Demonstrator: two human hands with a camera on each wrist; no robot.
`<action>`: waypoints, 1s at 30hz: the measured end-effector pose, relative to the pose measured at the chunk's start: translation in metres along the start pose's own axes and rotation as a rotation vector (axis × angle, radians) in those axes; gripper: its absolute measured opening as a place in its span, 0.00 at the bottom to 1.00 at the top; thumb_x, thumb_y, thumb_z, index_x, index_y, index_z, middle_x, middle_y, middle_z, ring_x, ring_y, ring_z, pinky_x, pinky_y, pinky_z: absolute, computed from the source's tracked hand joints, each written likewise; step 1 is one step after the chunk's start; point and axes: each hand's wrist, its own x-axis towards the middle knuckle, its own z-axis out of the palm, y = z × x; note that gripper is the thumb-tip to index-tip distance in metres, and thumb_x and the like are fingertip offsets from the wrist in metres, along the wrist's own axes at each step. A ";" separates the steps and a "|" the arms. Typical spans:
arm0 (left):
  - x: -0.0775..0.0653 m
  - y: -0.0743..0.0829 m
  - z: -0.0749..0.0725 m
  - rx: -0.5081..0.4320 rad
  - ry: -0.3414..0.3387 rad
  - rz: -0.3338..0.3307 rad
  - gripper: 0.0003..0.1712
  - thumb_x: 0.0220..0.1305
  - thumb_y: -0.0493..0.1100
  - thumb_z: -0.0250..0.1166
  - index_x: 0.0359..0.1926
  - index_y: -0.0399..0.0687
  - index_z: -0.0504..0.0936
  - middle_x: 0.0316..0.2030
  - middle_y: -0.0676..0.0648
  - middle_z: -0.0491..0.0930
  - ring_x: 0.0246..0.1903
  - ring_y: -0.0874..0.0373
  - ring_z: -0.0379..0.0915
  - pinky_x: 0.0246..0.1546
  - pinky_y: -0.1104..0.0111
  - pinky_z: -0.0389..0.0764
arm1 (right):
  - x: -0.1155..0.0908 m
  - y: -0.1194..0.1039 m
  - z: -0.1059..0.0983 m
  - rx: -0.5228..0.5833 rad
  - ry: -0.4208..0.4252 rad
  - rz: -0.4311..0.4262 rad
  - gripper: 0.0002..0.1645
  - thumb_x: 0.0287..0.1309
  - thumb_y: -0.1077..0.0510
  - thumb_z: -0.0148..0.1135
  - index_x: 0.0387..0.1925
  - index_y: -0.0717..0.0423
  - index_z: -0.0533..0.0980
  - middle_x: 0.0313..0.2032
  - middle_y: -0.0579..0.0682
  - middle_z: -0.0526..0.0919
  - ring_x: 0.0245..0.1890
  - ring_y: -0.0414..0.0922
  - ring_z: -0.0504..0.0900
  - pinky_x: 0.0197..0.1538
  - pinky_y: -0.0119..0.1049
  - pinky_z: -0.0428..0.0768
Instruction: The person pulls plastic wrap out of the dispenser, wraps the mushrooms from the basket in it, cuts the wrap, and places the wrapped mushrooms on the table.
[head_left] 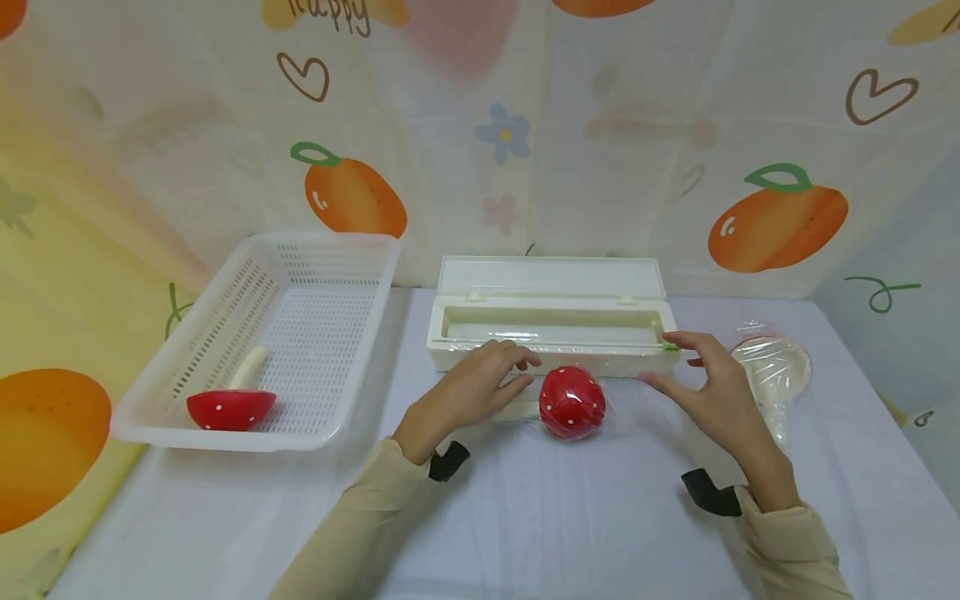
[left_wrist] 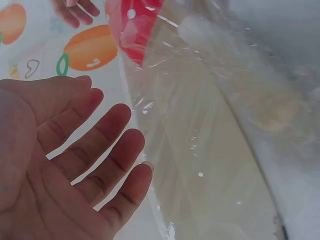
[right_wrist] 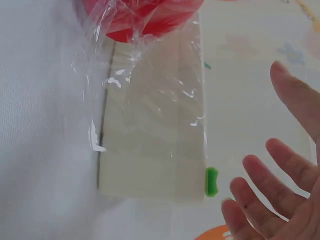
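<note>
A ladle with a red, white-dotted bowl (head_left: 572, 403) lies on the table under clear film, its cream handle pointing left. Behind it stands a cream cling film box (head_left: 555, 362), lid raised, with film draped over its front and a small green slider (right_wrist: 212, 181) at its right end. My left hand (head_left: 480, 383) hovers above the handle in front of the box, fingers loosely bent and holding nothing. Near the slider, my right hand (head_left: 712, 392) has thumb and fingers spread apart; whether a fingertip touches the box I cannot tell.
A white perforated basket (head_left: 330, 333) stands at the left with another red dotted ladle (head_left: 231, 410) in it. On the right lies a round, pale, film-wrapped utensil (head_left: 772, 371) with its handle toward me. A patterned curtain (head_left: 585, 167) hangs behind the table.
</note>
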 end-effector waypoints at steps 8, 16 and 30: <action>0.032 0.015 -0.007 0.015 -0.055 0.020 0.16 0.70 0.41 0.60 0.57 0.46 0.80 0.48 0.47 0.83 0.49 0.53 0.77 0.52 0.63 0.79 | 0.007 0.016 0.000 0.032 0.036 0.055 0.44 0.53 0.52 0.75 0.67 0.62 0.66 0.66 0.65 0.69 0.67 0.64 0.66 0.61 0.67 0.70; 0.061 0.028 -0.008 0.040 -0.116 0.070 0.20 0.70 0.43 0.60 0.61 0.47 0.77 0.53 0.47 0.81 0.54 0.55 0.76 0.58 0.65 0.76 | 0.013 0.033 0.006 0.143 -0.030 0.163 0.55 0.54 0.48 0.74 0.74 0.62 0.55 0.73 0.65 0.60 0.71 0.66 0.62 0.65 0.62 0.67; 0.103 0.050 0.012 0.017 -0.242 0.024 0.27 0.69 0.46 0.63 0.68 0.52 0.72 0.59 0.49 0.78 0.58 0.57 0.74 0.59 0.70 0.77 | 0.014 0.045 0.022 0.246 -0.012 0.213 0.52 0.57 0.54 0.72 0.76 0.58 0.54 0.73 0.63 0.61 0.64 0.65 0.73 0.60 0.32 0.75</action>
